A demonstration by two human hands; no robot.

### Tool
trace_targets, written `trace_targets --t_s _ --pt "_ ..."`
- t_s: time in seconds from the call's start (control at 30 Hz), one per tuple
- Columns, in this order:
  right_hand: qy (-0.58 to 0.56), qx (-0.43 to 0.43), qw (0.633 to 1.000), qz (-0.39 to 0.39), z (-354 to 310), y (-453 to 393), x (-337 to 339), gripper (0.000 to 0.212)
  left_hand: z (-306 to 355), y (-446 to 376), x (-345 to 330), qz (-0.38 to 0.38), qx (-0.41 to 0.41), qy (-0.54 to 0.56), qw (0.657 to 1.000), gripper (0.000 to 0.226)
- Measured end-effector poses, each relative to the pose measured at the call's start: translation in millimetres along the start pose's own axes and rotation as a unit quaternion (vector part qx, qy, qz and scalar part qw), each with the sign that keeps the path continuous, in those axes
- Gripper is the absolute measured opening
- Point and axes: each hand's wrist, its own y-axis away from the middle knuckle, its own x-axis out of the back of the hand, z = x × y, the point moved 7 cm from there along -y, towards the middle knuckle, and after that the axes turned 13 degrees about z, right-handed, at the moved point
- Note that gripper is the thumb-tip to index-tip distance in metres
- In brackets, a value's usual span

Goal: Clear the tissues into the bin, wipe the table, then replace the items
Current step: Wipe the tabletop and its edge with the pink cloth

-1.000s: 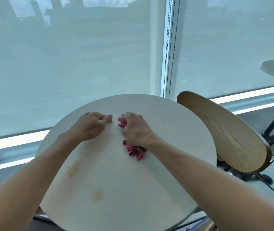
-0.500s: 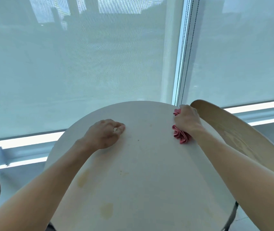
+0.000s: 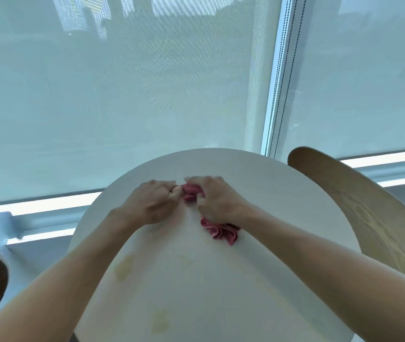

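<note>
The right hand (image 3: 217, 201) presses a crumpled pink cloth (image 3: 221, 230) onto the round white tabletop (image 3: 282, 198), fingers curled over it, folds spilling out behind the wrist. The left hand (image 3: 153, 202), fingers curled together and holding nothing visible, rests just beside it, probably to brace. Yellowish stains (image 3: 122, 269) lie nearer the person, unwiped.

The crumpled pink cloth (image 3: 218, 230) is mostly hidden under the right hand (image 3: 217, 202), whose fingertips are motion-blurred. The round white table (image 3: 270, 193) is cut off at its near edge by the picture's bottom. The curved wooden chair back (image 3: 359, 206) runs off the right edge.
</note>
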Motion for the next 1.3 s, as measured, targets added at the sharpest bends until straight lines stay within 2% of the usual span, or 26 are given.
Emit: trace_targets --t_s 0.07,0.17,0.27,0.33,0.37,0.43,0.5,0.63,0.73,0.87,1.13,1.3 --pt "-0.020 0.014 1.000 0.002 -0.6 1.6 1.0 0.042 -2.2 -0.2 -1.2 -0.010 0.006 0.007 1.000 0.039" --pt "-0.066 -0.024 0.996 0.054 15.3 -10.3 20.2 0.050 -7.8 1.9 -1.4 -0.037 0.020 0.043 0.998 0.044" --pt "-0.049 -0.051 0.988 0.141 37.8 -29.2 58.0 0.044 -9.6 8.8 6.4 -0.018 0.003 0.025 1.000 0.046" --pt "0.002 -0.077 0.979 0.187 61.1 -40.3 82.2 0.032 -9.2 14.8 14.6 0.005 0.011 0.010 1.000 0.048" --pt "0.043 -0.092 0.977 0.186 75.3 -45.5 87.4 0.024 -11.6 16.3 16.7 0.013 0.019 0.000 1.000 0.050" --pt "0.188 -0.133 0.967 0.108 103.4 -50.3 78.0 0.014 -20.0 19.2 17.4 0.017 0.038 -0.024 0.999 0.057" --pt "0.293 -0.155 0.942 0.050 121.1 -49.8 60.4 0.021 -28.2 21.2 15.9 0.006 0.065 -0.038 0.997 0.059" --pt "0.285 -0.211 0.932 0.073 139.0 -64.5 42.5 0.050 -27.7 25.2 10.4 -0.006 0.089 -0.044 0.995 0.050" --pt "0.249 -0.221 0.940 0.077 137.9 -81.7 35.4 0.048 -27.1 27.7 8.0 -0.016 0.085 -0.045 0.995 0.050" --pt "0.209 -0.188 0.956 0.087 127.8 -107.0 23.2 0.047 -26.9 28.8 9.8 -0.023 0.093 -0.038 0.995 0.052" --pt "0.131 -0.078 0.988 0.010 79.7 -131.8 -23.0 0.045 -26.7 36.1 18.2 -0.026 0.096 -0.009 0.995 0.048" --pt "0.102 -0.013 0.994 -0.038 35.6 -131.5 -46.7 0.039 -27.6 51.0 33.6 0.045 0.113 0.033 0.992 0.049"
